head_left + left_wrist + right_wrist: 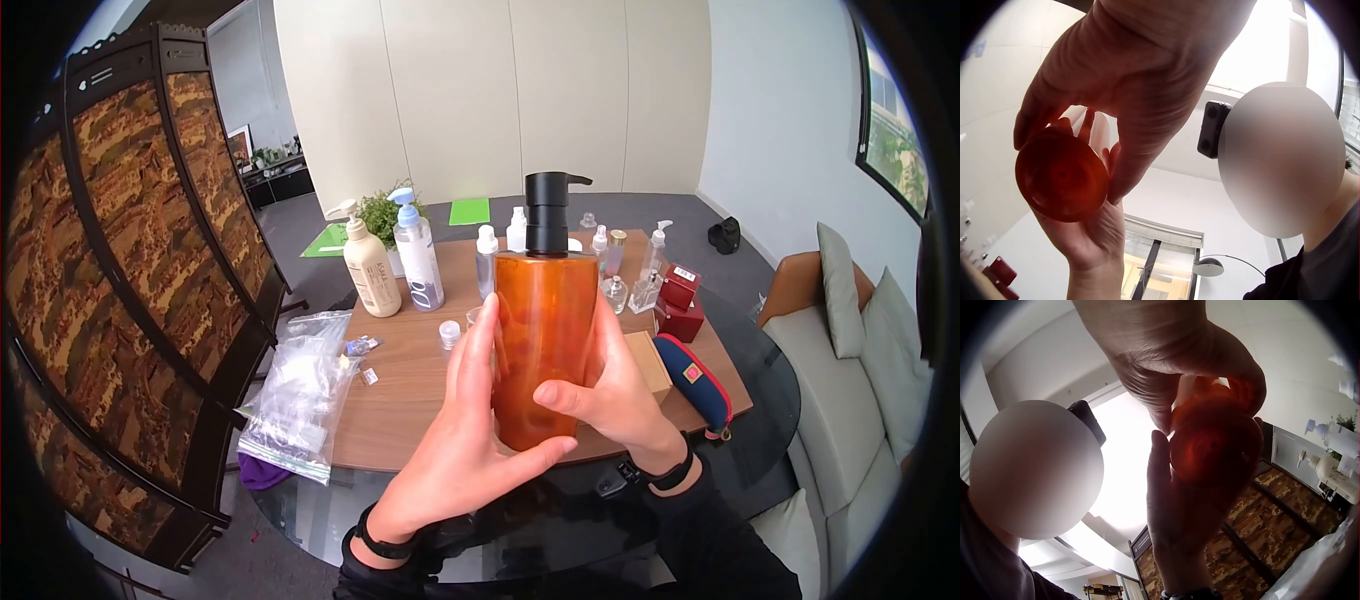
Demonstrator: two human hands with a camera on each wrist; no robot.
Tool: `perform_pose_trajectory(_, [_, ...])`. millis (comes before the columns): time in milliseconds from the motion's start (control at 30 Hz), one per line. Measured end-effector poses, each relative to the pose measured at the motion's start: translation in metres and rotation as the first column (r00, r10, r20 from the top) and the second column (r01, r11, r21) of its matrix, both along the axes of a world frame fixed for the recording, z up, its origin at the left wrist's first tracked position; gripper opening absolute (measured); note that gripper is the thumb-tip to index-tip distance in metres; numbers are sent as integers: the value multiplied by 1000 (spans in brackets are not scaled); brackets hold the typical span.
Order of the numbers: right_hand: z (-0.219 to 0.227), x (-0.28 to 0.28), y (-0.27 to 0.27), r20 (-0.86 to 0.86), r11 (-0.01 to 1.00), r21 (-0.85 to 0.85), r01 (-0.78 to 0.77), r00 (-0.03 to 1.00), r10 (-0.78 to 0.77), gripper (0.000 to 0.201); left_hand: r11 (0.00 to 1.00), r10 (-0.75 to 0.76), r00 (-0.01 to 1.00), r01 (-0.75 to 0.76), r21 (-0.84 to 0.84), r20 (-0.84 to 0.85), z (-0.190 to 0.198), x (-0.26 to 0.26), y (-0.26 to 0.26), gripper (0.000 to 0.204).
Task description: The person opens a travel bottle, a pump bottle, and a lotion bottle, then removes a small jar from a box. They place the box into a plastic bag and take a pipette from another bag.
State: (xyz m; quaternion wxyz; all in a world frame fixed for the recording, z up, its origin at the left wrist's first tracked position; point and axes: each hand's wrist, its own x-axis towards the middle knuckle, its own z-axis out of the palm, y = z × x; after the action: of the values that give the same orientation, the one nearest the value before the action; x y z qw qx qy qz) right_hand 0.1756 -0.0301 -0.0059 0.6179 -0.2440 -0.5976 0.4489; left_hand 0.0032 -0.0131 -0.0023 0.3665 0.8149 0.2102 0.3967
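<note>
"Wrapping both sides of it, yeah? What are the fingers doing?"

"Left hand [462, 432] has the left side of the amber pump bottle [545, 335], right hand [632, 400] has the right side. Both are grasping it, thumbs around the front, neither one released."

"And where's the bottle at?"

"Upright, held up over the near side of the table [400, 395]. Black pump [546, 215] is on, spout to the right."

"What's around it?"

"Cream bottle [372, 272] and blue-topped bottle [418, 265] far left, plastic bags [300, 390] near left, red boxes [680, 305] and a navy case [695, 383] to the right."

"So how far along?"

"Pick-up's done, I'd say. Putting it down isn't. Beyond that, can't tell how much is left tbh."
</note>
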Motion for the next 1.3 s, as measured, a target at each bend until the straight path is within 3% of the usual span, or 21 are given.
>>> perform_pose_trajectory(167, [-6, 1, 2, 52, 995, 90, 36, 998, -40, 102, 992, -97, 988, 106, -66, 123, 1, 0, 0, 109])
perform_pose_trajectory(333, [1, 4, 0, 0, 990, 127, -66, 998, 66, 97, 943, -237, 928, 291, -160, 288, 4, -6, 4, 111])
perform_pose_trajectory(467, [5, 6, -7, 42, 989, 116, -93, 995, 89, 96, 916, -293, 903, 359, -180, 314, 1, -10, 10, 112])
perform_pose_trajectory(667, [6, 4, -9, 121, 987, 162, -11, 993, -9, 97, 962, -156, 949, 208, -174, 275, -2, 1, 6, 113])
perform_pose_trajectory(767, [8, 7, -10, 211, 980, 195, 42, 974, -84, 96, 996, 21, 998, -16, -87, 51, -2, -5, 7, 110])
perform_pose_trajectory(1067, [10, 6, -14, 224, 983, 176, 58, 970, -98, 95, 994, -2, 992, 16, -109, 122, -5, -3, 7, 104])
perform_pose_trajectory(1167, [8, 9, -11, 96, 994, 104, -41, 995, 31, 93, 985, -34, 992, 54, -166, 124, -1, -7, 3, 104])
perform_pose_trajectory(1300, [9, 7, -14, 56, 992, 98, -81, 996, 76, 89, 936, -147, 964, 208, -283, 223, 2, -6, -2, 105])
